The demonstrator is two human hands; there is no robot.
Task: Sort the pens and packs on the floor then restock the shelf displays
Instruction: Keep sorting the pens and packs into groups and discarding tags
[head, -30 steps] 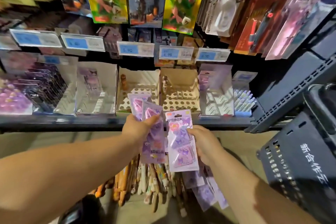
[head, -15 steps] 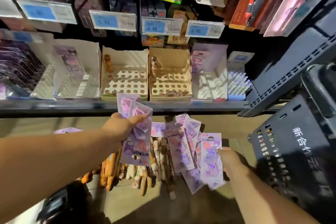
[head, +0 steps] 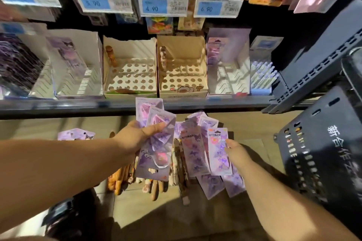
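Left hand (head: 133, 139) and right hand (head: 237, 152) grip purple packs (head: 156, 154) over tan floor (head: 156, 211).

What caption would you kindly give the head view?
Left hand holds purple packs; right hand pinches another pack near floor pens.

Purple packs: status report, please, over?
Left hand grips several packs. Right hand pinches a single pack above the floor pile. Pens lie beside it; pen boxes nearly empty.

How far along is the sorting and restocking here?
Early. Done: a few purple packs gathered in the left hand. In hand: the right hand pinches one more pack. Left: loose packs and pens on the floor; both cardboard pen boxes nearly empty.
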